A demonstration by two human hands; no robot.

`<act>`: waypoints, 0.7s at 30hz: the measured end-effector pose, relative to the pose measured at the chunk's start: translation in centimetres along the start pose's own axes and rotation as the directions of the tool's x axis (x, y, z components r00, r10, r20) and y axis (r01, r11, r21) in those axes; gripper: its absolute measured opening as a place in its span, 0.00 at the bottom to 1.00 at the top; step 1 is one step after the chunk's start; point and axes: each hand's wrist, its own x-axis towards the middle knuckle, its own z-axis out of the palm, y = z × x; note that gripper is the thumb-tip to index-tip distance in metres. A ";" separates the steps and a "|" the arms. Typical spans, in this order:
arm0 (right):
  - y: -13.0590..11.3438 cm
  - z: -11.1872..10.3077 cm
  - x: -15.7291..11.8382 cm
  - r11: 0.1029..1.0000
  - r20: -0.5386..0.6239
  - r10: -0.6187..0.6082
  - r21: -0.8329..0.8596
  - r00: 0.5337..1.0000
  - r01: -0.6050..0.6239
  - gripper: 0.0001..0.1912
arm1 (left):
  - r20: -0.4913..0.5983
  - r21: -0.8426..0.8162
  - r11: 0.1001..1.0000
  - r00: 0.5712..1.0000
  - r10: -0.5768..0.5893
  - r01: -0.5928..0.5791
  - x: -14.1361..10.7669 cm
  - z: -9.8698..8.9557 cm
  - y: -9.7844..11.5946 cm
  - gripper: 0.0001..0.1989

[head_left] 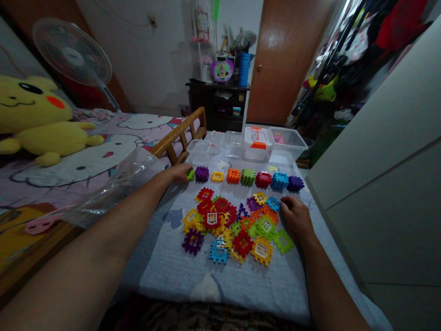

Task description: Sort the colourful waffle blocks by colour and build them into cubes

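My left hand [181,173] is closed around light-green interlocking building tiles [190,174] at the left end of a row of coloured stacks. Beside it stands a purple stack [201,174]. My right hand [296,215] is half curled at the right of a loose pile, its fingertips close to a blue tile [274,203]; whether it pinches anything is hidden. In the pile, red [243,243], yellow [262,251], light-blue [219,251], dark-purple [193,242] and green tiles [283,242] overlap, some with white window inserts.
Along the row are orange [233,176], green [248,177], red [263,179] and blue stacks [279,181]. Behind stand clear plastic boxes [289,143] and a lidded box with orange clips [257,143]. A wooden bed rail [179,135] borders the left; a pale cabinet [382,184] borders the right.
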 end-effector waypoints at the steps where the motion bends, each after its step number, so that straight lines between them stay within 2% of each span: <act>1: 0.1 0.0 0.0 1.000 0.002 -0.002 -0.001 1.000 0.002 0.16 | 0.040 0.044 0.999 0.999 0.006 -0.008 0.0 0.0 0.0 0.22; 3: 0.1 0.0 0.0 1.000 0.004 -0.006 -0.005 1.000 0.006 0.16 | 0.136 0.130 0.991 0.991 0.010 -0.028 -0.1 -0.2 0.0 0.25; 6: 0.2 0.0 0.0 1.000 0.003 -0.010 -0.010 1.000 0.010 0.16 | 0.152 0.170 0.984 0.988 0.019 -0.045 -0.2 -0.3 0.1 0.31; 10: 0.2 0.0 0.0 1.000 0.000 -0.014 0.003 1.000 0.014 0.16 | 0.104 0.217 0.976 0.995 0.005 -0.027 -0.6 -0.5 0.4 0.44; 13: 0.1 0.0 0.0 1.000 -0.019 -0.021 0.008 1.000 0.021 0.16 | 0.011 0.227 0.974 1.000 0.001 -0.003 -1.7 -0.8 1.0 0.48; 15: 0.0 -0.1 0.0 0.999 -0.045 -0.034 0.007 0.998 0.034 0.16 | -0.102 0.205 0.979 0.994 0.032 -0.010 -3.1 -1.0 1.8 0.47; 18: -0.2 -0.2 -0.1 0.998 -0.078 -0.062 0.011 0.995 0.063 0.15 | -0.307 0.129 0.991 0.948 0.081 -0.042 -6.2 -1.0 3.8 0.37; 19: -0.3 -0.2 -0.1 0.997 -0.084 -0.069 0.014 0.994 0.071 0.15 | -0.347 0.093 0.994 0.934 0.084 -0.054 -7.4 -0.8 4.7 0.33; 21: -0.5 -0.1 -0.1 0.996 -0.088 -0.081 0.016 0.993 0.083 0.14 | -0.327 0.033 0.992 0.937 0.126 -0.122 -9.8 0.0 6.4 0.26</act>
